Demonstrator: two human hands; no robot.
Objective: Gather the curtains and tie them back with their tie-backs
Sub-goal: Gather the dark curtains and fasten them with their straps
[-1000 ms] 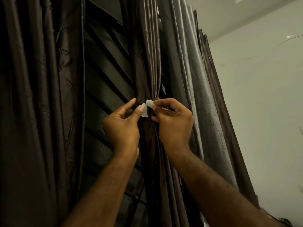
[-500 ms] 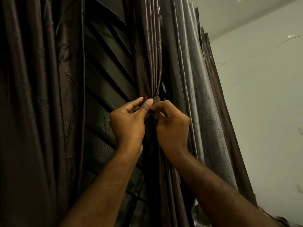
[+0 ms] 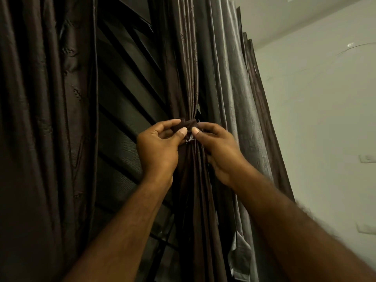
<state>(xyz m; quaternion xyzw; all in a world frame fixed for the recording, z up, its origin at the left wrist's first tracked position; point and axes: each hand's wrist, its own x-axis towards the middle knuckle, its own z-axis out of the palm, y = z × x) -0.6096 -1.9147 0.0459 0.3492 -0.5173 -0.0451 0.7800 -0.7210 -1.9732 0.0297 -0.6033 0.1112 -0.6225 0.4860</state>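
Note:
A dark brown curtain (image 3: pixel 188 64) is bunched into a narrow bundle at the centre of the head view. A dark brown fabric tie-back (image 3: pixel 188 124) wraps around the bundle at its narrowest point. My left hand (image 3: pixel 157 147) pinches the tie-back's left end with thumb and fingers. My right hand (image 3: pixel 218 148) presses its thumb on the right end, thumbs almost touching. A small pale scrap shows just below the thumbs. The back of the tie-back is hidden behind the curtain.
Another dark brown curtain (image 3: pixel 40 129) hangs loose on the left. Between the two shows a dark slatted window (image 3: pixel 126 94). Grey curtain folds (image 3: pixel 238 94) hang to the right of the bundle, then a white wall (image 3: pixel 325 119) with a switch plate (image 3: pixel 367 158).
The white inner patches of the tie-back ends, apart a second ago, have been pressed together and are now covered. Both hands stay at the bundle, thumbs now on the closed band.

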